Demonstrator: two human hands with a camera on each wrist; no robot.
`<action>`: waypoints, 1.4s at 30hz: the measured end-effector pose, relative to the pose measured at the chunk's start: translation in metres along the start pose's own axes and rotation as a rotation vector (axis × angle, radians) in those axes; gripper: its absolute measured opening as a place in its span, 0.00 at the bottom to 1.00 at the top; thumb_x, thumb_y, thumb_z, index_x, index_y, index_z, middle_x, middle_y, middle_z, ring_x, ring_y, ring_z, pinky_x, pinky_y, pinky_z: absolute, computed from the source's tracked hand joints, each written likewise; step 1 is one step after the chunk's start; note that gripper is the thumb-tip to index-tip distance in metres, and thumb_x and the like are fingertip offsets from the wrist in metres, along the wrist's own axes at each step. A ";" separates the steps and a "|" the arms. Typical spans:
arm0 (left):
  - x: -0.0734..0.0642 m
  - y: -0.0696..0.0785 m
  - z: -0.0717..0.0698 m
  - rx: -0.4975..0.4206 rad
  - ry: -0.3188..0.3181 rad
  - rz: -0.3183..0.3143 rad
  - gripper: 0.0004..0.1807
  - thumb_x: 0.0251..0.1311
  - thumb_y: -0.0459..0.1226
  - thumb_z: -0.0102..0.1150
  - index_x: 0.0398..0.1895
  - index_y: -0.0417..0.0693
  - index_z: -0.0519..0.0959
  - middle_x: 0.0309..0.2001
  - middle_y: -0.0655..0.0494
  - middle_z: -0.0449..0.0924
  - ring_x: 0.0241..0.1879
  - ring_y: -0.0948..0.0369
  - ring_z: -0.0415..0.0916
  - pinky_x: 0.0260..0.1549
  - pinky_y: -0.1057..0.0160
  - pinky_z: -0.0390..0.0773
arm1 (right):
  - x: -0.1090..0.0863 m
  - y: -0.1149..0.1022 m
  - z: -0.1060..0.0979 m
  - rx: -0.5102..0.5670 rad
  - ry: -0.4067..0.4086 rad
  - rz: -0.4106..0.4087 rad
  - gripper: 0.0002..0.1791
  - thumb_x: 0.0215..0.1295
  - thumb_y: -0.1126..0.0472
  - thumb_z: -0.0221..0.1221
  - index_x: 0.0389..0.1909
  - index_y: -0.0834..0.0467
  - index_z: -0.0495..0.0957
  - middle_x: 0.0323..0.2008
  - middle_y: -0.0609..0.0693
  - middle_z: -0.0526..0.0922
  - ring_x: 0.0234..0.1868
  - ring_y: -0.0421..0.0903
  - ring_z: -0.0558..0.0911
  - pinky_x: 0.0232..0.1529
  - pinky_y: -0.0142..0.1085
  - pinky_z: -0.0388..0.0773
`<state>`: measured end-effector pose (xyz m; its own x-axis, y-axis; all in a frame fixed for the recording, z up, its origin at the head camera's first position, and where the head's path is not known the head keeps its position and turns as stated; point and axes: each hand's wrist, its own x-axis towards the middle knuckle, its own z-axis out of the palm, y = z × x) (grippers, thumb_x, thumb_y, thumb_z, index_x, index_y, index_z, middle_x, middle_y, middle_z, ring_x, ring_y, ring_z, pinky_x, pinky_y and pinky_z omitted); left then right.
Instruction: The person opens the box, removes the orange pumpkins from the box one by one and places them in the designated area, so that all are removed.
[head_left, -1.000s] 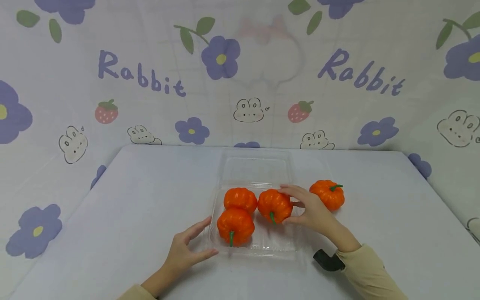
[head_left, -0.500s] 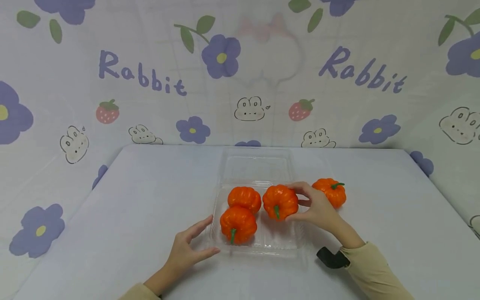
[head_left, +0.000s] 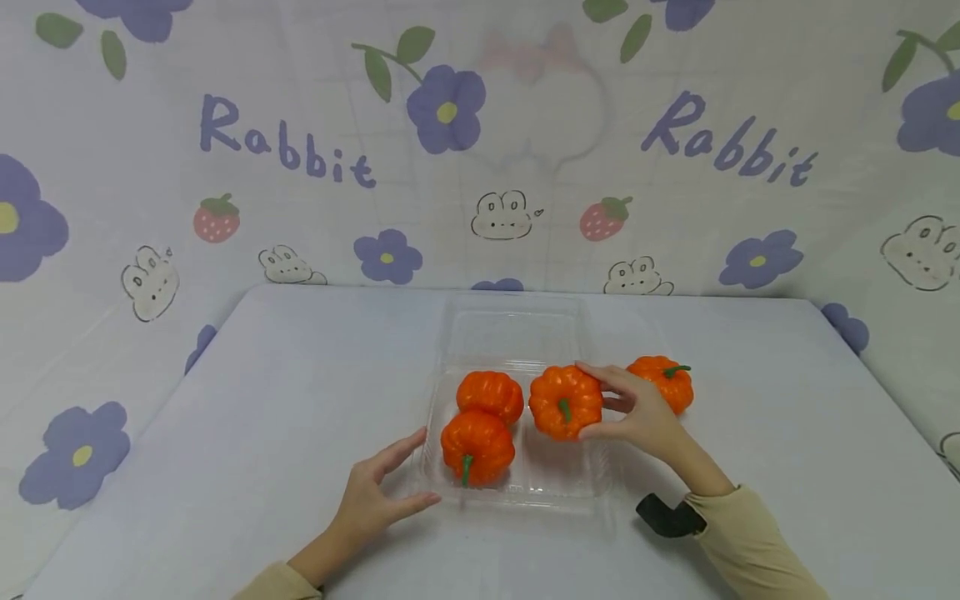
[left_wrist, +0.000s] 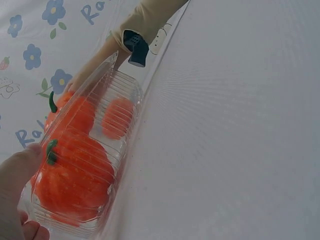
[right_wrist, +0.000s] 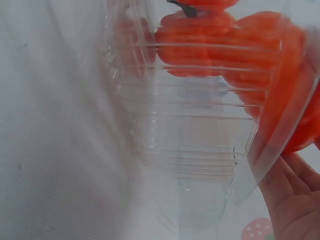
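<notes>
My right hand grips a small orange pumpkin from its right side, thumb low and fingers high. The pumpkin is over the right half of a clear plastic clamshell box, its green stem tilted toward the head camera. Two more pumpkins sit in the box's left half, a front one with its stem forward and a rear one behind it. My left hand spreads around the box's front left corner, fingertips at the left wall and thumb by the front rim. It holds no pumpkin.
The box's clear lid lies folded back behind it. Another pumpkin stands on the white table right of the box, partly hidden by my right hand. A black wrist device hangs at my right cuff. A printed curtain backs the table.
My right hand has shifted the held pumpkin slightly right and up, away from the two in the box, and tipped its stem toward the head camera. My left hand stays at the corner.
</notes>
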<state>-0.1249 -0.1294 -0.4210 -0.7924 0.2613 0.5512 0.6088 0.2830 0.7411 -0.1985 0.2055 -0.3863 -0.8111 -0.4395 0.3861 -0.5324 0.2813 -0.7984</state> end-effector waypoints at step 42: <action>0.000 0.001 0.005 0.012 0.009 -0.003 0.32 0.30 0.26 0.73 0.46 0.28 0.73 0.47 0.38 0.74 0.49 0.50 0.72 0.49 0.68 0.67 | -0.068 0.012 -0.045 0.012 0.197 0.159 0.33 0.42 0.74 0.67 0.53 0.73 0.66 0.46 0.40 0.73 0.42 0.33 0.76 0.42 0.26 0.73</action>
<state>-0.1240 -0.1248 -0.4221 -0.7947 0.2519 0.5523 0.6065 0.2945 0.7385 -0.1609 0.2771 -0.4014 -0.9166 -0.2156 0.3366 -0.3922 0.3231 -0.8613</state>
